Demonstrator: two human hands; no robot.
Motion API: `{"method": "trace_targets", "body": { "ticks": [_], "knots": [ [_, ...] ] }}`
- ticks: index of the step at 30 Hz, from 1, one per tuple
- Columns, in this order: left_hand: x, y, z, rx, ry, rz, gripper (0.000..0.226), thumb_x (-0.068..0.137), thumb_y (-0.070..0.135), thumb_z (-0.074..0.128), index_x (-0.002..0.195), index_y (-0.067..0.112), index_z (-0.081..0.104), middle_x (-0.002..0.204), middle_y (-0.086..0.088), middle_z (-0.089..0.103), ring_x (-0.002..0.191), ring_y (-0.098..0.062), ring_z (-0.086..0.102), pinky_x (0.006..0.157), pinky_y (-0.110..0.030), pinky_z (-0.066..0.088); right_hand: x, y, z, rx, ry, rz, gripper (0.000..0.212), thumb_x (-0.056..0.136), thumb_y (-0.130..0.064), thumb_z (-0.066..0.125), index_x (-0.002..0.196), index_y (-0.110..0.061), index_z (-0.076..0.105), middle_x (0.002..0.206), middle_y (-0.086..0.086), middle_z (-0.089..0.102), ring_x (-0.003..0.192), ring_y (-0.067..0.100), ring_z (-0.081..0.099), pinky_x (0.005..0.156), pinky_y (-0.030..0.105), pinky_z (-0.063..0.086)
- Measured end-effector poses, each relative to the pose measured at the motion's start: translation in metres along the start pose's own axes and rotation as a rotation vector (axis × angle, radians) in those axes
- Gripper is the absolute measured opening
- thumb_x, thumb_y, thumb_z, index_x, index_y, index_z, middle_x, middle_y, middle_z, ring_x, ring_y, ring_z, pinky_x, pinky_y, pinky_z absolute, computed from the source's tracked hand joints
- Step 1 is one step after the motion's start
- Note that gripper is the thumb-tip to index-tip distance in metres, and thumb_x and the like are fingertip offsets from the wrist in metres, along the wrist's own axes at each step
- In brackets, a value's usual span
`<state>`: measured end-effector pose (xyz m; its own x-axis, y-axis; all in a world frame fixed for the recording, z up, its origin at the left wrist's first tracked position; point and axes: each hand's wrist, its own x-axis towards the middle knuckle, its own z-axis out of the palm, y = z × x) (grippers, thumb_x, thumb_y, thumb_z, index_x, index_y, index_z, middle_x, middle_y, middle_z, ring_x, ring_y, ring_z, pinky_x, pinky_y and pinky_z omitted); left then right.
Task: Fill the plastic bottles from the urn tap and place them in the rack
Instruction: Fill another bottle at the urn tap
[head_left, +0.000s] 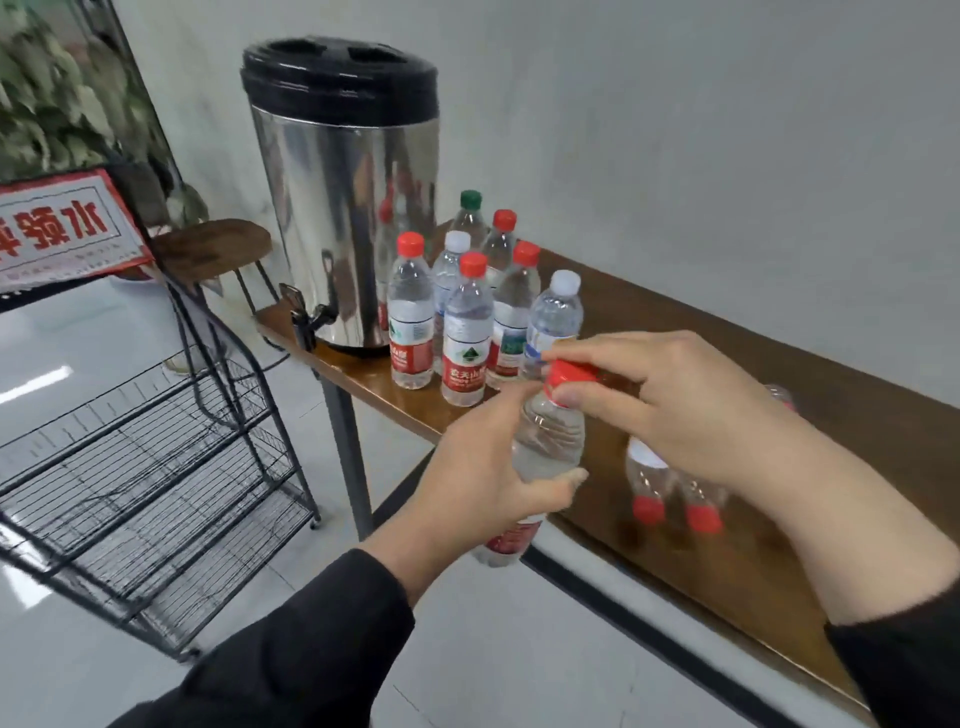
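Bottle (545, 441) in hand, held out past the near edge of the table (779, 519), over the floor. My left hand (478, 483) wraps its body, my right hand (670, 405) pinches the red cap (569, 376) between thumb and fingers. I cannot tell whether the cap is going on or coming off, and the water level is hard to read through the blur.

Progress, as I judge it: the wire rack (156, 467) on the left shows no bottles on its shelves, so nothing is racked yet. A cluster of capped bottles (467, 301) stands just beside the urn (343, 208), and a few more (670, 488) lie on their sides under my right wrist; which are filled I can't say.

Room: the tap (306, 317) overhangs the table's left end, with open floor between it and the rack. That gap looks wide enough to swing through.
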<state>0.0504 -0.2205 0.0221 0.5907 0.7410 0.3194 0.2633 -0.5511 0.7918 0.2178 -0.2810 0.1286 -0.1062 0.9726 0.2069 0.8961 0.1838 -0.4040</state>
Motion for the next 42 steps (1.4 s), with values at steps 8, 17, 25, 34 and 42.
{"method": "trace_targets", "body": {
  "ticks": [8, 17, 25, 34, 42],
  "knots": [
    [0.008, 0.039, 0.042, -0.025, -0.09, -0.008, 0.066, 0.075, 0.043, 0.084, 0.128, 0.045, 0.045, 0.117, 0.021, 0.063, 0.113, 0.002, 0.058, 0.1, -0.03, 0.05, -0.037, 0.025, -0.045, -0.036, -0.028, 0.026, 0.036, 0.08, -0.065, 0.058, 0.096, -0.035, 0.069, 0.078, -0.014, 0.059, 0.074, 0.007, 0.055, 0.067, 0.029, 0.045],
    [0.013, 0.057, 0.053, -0.031, -0.163, -0.05, 0.072, 0.079, 0.046, 0.081, 0.139, 0.043, 0.043, 0.125, 0.018, 0.064, 0.116, 0.0, 0.059, 0.101, -0.037, 0.053, -0.037, 0.04, -0.056, 0.017, -0.043, 0.081, 0.036, 0.081, -0.064, 0.064, 0.077, -0.029, 0.061, 0.058, -0.009, 0.049, 0.053, 0.009, 0.041, 0.056, 0.036, 0.039],
    [0.009, 0.058, 0.055, -0.014, -0.108, -0.091, 0.077, 0.081, 0.046, 0.081, 0.143, 0.046, 0.035, 0.125, 0.022, 0.061, 0.118, 0.001, 0.057, 0.098, -0.024, 0.052, -0.026, 0.035, -0.049, -0.103, -0.095, 0.021, 0.045, 0.085, -0.069, 0.051, 0.076, -0.026, 0.056, 0.059, -0.006, 0.054, 0.054, 0.012, 0.045, 0.053, 0.033, 0.039],
    [0.021, 0.066, 0.065, 0.248, 0.177, -0.008, 0.073, 0.08, 0.05, 0.078, 0.139, 0.017, 0.051, 0.12, 0.006, 0.065, 0.109, -0.01, 0.06, 0.086, -0.018, 0.042, -0.008, 0.031, -0.042, -0.195, 0.11, 0.233, 0.052, 0.087, -0.065, 0.057, 0.066, -0.018, 0.053, 0.059, 0.0, 0.059, 0.058, 0.014, 0.049, 0.054, 0.033, 0.039],
    [0.05, 0.057, 0.05, 0.098, 0.0, -0.036, 0.07, 0.082, 0.051, 0.078, 0.139, 0.028, 0.044, 0.116, 0.017, 0.06, 0.105, 0.002, 0.053, 0.084, -0.011, 0.042, 0.004, 0.045, -0.062, -0.064, 0.022, 0.134, 0.037, 0.082, -0.061, 0.068, 0.075, -0.026, 0.057, 0.058, -0.006, 0.051, 0.053, 0.008, 0.043, 0.053, 0.027, 0.036]
  ]
}}
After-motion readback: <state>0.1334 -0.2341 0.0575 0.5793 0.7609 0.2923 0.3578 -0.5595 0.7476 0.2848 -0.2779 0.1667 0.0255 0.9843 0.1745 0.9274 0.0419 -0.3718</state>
